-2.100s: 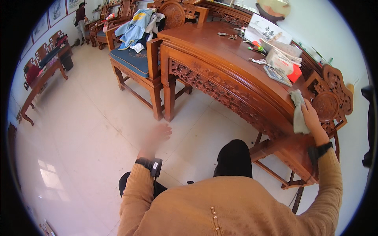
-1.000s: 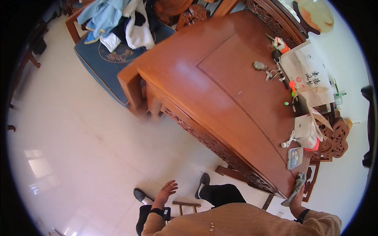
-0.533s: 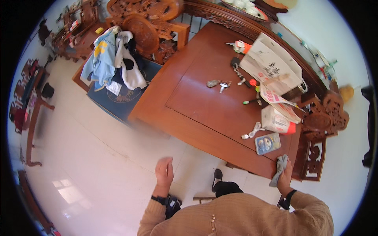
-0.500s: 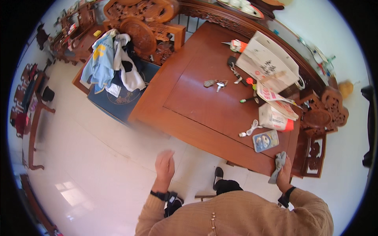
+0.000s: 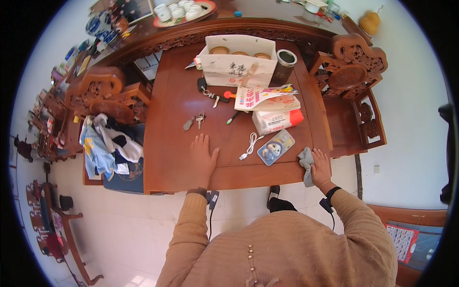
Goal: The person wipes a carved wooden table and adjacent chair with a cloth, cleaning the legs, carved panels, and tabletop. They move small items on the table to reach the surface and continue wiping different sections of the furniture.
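My left hand (image 5: pixel 202 155) lies flat on the front left part of the brown wooden table (image 5: pixel 167 167), fingers stretched and slightly spread, holding nothing. A crumpled grey cloth (image 5: pixel 306 165) is in my right hand (image 5: pixel 322 167) at the table's front right corner, gripped on the thumb side. Just left of the cloth lies a phone-shaped thing with a cartoon picture (image 5: pixel 276 147). A coiled white cable (image 5: pixel 252 146) sits beside it. Keys (image 5: pixel 196 120) lie beyond my left fingertips, with a second key bunch on a chain (image 5: pixel 210 94) farther back.
At the back stand a white paper bag (image 5: pixel 239 69) with round-lidded containers and a dark canister (image 5: pixel 285 67). Printed papers (image 5: pixel 265 97) rest on a white and red pack (image 5: pixel 277 119). Carved chairs flank the table; clothes (image 5: pixel 103 148) lie on the left seat (image 5: pixel 131 174).
My view has turned to face the table squarely. My left hand has come from the air in front of the table onto its top. My right hand still has the cloth at the corner.
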`<state>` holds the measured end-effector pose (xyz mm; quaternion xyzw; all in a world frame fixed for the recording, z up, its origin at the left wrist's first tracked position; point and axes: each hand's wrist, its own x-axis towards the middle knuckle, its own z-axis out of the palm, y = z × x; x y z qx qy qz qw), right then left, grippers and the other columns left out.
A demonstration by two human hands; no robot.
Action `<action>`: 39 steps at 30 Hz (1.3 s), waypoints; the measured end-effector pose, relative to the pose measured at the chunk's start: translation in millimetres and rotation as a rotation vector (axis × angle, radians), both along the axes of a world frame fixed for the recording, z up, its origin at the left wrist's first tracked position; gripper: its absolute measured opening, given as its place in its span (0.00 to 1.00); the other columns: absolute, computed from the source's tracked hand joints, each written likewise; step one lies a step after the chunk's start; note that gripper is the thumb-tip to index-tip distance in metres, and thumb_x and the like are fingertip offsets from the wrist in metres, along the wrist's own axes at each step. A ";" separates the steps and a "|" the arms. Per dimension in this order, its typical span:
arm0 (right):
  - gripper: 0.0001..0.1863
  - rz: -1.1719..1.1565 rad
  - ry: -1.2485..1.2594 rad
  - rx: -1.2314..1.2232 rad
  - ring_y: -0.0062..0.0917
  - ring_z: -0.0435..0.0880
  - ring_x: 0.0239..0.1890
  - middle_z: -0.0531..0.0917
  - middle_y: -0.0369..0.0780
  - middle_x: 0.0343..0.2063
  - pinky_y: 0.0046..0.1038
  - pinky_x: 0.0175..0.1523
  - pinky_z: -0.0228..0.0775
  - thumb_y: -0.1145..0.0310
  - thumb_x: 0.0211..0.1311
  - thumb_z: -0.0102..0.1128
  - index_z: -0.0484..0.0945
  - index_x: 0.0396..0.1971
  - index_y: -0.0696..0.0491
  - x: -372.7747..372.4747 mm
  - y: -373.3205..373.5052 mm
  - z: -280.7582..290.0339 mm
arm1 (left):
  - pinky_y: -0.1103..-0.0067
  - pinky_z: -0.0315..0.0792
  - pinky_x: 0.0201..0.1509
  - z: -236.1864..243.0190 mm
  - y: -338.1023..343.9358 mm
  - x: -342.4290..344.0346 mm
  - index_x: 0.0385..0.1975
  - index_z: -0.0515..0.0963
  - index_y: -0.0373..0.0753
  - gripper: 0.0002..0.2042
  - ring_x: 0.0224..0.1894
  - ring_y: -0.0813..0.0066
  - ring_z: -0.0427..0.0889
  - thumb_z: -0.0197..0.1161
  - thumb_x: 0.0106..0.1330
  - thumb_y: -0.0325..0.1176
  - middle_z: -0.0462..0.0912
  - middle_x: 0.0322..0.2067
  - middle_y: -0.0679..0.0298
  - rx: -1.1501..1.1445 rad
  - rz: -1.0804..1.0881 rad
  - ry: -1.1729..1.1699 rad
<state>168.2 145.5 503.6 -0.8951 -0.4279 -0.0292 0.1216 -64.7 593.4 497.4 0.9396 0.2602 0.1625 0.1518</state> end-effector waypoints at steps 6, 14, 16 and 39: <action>0.26 -0.006 0.171 0.117 0.46 0.61 0.74 0.67 0.48 0.70 0.49 0.78 0.43 0.67 0.69 0.53 0.69 0.66 0.56 3.2 -7.1 -3.0 | 0.60 0.50 0.79 18.9 -5.0 4.9 0.68 0.69 0.37 0.28 0.76 0.54 0.59 0.59 0.73 0.43 0.65 0.72 0.54 -0.130 0.025 0.010; 0.23 -0.392 0.968 0.996 0.29 0.77 0.59 0.79 0.43 0.56 0.30 0.65 0.67 0.56 0.81 0.42 0.73 0.62 0.56 129.1 -9.9 73.8 | 0.60 0.50 0.79 41.4 -7.9 17.1 0.69 0.68 0.38 0.25 0.76 0.53 0.59 0.56 0.74 0.38 0.64 0.73 0.55 -0.260 0.131 0.245; 0.22 -0.316 0.959 1.144 0.22 0.78 0.54 0.81 0.40 0.50 0.27 0.60 0.69 0.56 0.81 0.43 0.74 0.60 0.57 183.5 -6.8 122.5 | 0.59 0.50 0.79 41.8 -7.5 20.0 0.70 0.67 0.38 0.25 0.76 0.53 0.58 0.55 0.74 0.37 0.64 0.73 0.55 -0.235 0.145 0.262; 0.30 -0.177 -0.114 -0.014 0.46 0.57 0.76 0.61 0.48 0.74 0.52 0.75 0.53 0.61 0.73 0.51 0.63 0.71 0.56 301.2 191.3 -11.7 | 0.54 0.53 0.77 23.4 -1.3 18.7 0.69 0.67 0.40 0.30 0.73 0.47 0.60 0.61 0.66 0.37 0.65 0.71 0.51 -0.110 0.156 0.309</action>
